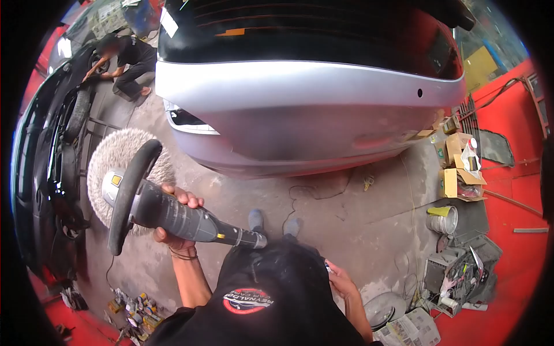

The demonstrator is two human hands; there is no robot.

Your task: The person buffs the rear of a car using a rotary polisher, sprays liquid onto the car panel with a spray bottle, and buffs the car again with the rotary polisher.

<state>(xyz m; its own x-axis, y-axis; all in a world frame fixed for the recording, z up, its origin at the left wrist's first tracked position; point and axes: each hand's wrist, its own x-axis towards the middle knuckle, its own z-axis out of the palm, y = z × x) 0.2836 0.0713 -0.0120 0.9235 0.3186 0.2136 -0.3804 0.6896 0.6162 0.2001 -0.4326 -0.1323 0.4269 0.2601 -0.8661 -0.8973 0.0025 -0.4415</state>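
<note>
My left hand point(183, 202) is wrapped round the dark body of a car polisher point(179, 216). Its fluffy wool pad point(109, 144) faces left, away from me, and a thick black loop handle point(124, 202) curves across the front. The tool is raised on my left, with its tail end near my waist. Down by my right hip, my right hand point(341, 281) has its fingers curled; a small pale-blue and white bit shows at the fingertips, too small to name. Ahead stands the silver rear panel point(311, 109) of a car, apart from the polisher.
A black car point(52, 155) stands on the left, where another person point(130, 60) crouches. Bottles point(138, 311) cluster at lower left. On the right are cardboard boxes point(461, 181), a yellow-and-white bucket point(443, 220) and a cluttered grey crate point(461, 268). Thin cords cross the concrete floor point(369, 225).
</note>
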